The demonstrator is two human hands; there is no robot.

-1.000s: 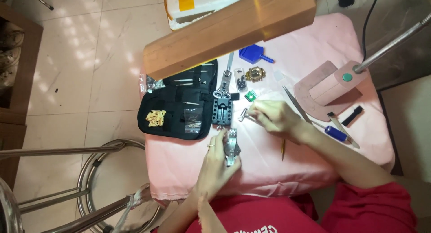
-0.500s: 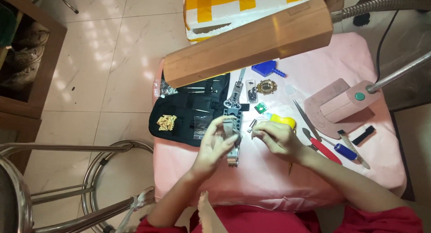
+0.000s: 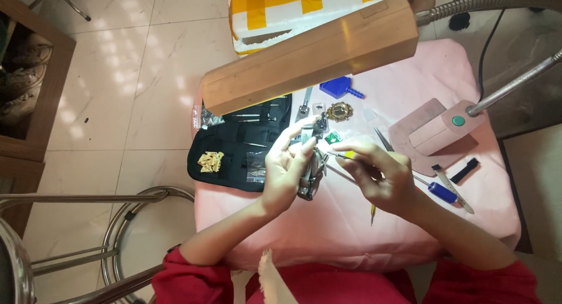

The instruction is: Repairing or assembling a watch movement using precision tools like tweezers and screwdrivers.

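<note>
head view: left hand (image 3: 287,172) has lifted the metal watch (image 3: 310,172) off the pink tablecloth (image 3: 351,234), fingers wrapped around it; right hand (image 3: 380,175) now pinches a yellow-handled tool (image 3: 339,155) at the watch, so work on it is under way.

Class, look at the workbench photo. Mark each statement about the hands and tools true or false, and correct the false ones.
1. The left hand holds a silver metal watch with bracelet. True.
2. The right hand is empty. False: it holds a thin yellow-handled tool.
3. The black fabric tool pouch lies open on the pink tablecloth. True.
4. The blue-handled screwdriver is in the left hand. False: it lies on the cloth.
</note>
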